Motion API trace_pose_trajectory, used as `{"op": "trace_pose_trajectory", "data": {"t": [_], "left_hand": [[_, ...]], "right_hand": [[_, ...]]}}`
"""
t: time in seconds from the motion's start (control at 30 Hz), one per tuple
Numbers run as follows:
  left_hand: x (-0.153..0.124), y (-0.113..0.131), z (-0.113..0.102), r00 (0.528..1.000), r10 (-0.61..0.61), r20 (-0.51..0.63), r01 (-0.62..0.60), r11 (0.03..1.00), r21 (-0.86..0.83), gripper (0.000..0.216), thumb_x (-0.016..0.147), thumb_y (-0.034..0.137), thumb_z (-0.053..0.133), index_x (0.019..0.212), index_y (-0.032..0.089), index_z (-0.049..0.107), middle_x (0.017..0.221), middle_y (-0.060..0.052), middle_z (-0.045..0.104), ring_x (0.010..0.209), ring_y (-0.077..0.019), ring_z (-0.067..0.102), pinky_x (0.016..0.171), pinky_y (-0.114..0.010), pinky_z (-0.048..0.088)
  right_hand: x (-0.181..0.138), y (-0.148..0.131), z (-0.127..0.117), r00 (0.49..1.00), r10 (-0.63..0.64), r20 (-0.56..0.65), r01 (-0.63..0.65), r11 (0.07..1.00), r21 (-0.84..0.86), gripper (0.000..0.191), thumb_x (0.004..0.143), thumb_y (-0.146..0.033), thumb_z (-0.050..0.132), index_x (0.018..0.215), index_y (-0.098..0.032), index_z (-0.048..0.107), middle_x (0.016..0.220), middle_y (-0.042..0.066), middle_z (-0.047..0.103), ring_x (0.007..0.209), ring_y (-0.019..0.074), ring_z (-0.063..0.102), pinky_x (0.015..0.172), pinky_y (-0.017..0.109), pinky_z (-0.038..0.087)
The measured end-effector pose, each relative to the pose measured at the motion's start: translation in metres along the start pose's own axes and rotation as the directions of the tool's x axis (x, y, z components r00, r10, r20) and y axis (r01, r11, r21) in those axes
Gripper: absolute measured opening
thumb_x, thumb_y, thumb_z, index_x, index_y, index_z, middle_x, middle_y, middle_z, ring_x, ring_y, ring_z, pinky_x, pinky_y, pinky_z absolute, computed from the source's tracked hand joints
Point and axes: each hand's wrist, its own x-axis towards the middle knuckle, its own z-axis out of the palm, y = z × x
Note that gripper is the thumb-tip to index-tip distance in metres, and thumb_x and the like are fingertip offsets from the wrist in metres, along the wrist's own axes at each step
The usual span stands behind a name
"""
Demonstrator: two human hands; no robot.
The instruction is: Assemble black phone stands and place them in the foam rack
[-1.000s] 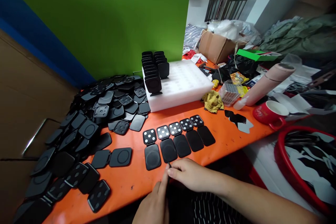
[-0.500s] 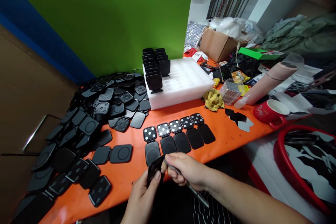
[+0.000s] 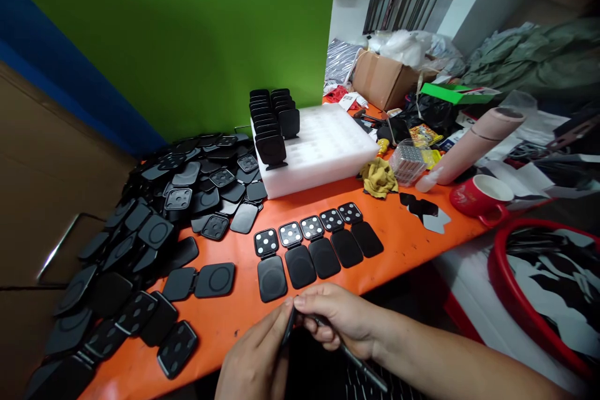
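At the table's front edge my left hand [image 3: 255, 353] grips a black folding panel [image 3: 289, 326], now seen nearly edge-on and mostly hidden by the fingers. My right hand [image 3: 335, 319] is closed around a slim, dark, pen-like metal tool [image 3: 364, 369], whose back end points down to the right. Its thumb and forefinger meet at the panel's top edge. Just beyond my hands lies a row of unfolded black hinged panels [image 3: 272, 278], their upper leaves dotted with silver discs [image 3: 266, 241]. Another opened panel [image 3: 214, 280] lies left of them.
A heap of black panels [image 3: 154, 231] covers the table's left side. Behind the row, a white foam block [image 3: 323, 156] holds upright panels. To the right are a yellow cloth [image 3: 379, 178], a red mug [image 3: 478, 197], a pink flask [image 3: 478, 144] and a red-rimmed bin [image 3: 499, 281].
My left hand has turned over so its back shows, and the panel has tilted nearly edge-on. Both hands have dropped slightly towards me, the tool still in my right hand.
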Motion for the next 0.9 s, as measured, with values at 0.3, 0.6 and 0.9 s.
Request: {"op": "trace_pose_trajectory", "data": {"t": [0.3, 0.6, 0.9], "left_hand": [[0.033, 0.007, 0.005, 0.594, -0.766, 0.245, 0.606, 0.226, -0.762, 0.026, 0.078, 0.040, 0.056, 0.070, 0.016, 0.058, 0.060, 0.000, 0.060, 0.055, -0.0146, 0.057, 0.050, -0.021, 0.046], [0.027, 0.018, -0.001, 0.865, -0.502, 0.011, 0.404, 0.683, -0.609, 0.026, 0.078, 0.029, 0.057, 0.102, 0.027, 0.066, 0.090, -0.003, 0.070, 0.080, -0.0201, 0.065, 0.070, -0.024, 0.050], [0.035, 0.028, 0.021, 0.925, -0.378, 0.036, 0.302, 0.674, -0.674, 0.029, 0.078, 0.027, 0.059, 0.106, 0.032, 0.063, 0.106, -0.002, 0.065, 0.091, -0.0226, 0.063, 0.078, -0.029, 0.051]], "right_hand": [[0.004, 0.002, 0.004, 0.991, -0.089, 0.102, 0.081, 0.994, 0.078, 0.032, 0.086, -0.044, 0.042, 0.087, -0.015, 0.056, 0.054, -0.005, 0.043, 0.036, 0.0020, 0.029, 0.037, 0.016, 0.019], [-0.001, -0.004, -0.009, 0.980, 0.071, 0.183, -0.111, 0.970, 0.217, 0.010, 0.078, -0.025, 0.053, 0.079, -0.015, 0.049, 0.064, -0.003, 0.044, 0.041, 0.0011, 0.034, 0.038, 0.012, 0.020], [-0.018, -0.007, -0.030, 0.977, 0.150, 0.150, -0.196, 0.905, 0.377, 0.026, 0.079, -0.040, 0.048, 0.070, -0.015, 0.047, 0.055, -0.005, 0.039, 0.036, 0.0032, 0.028, 0.034, 0.015, 0.015]]}}
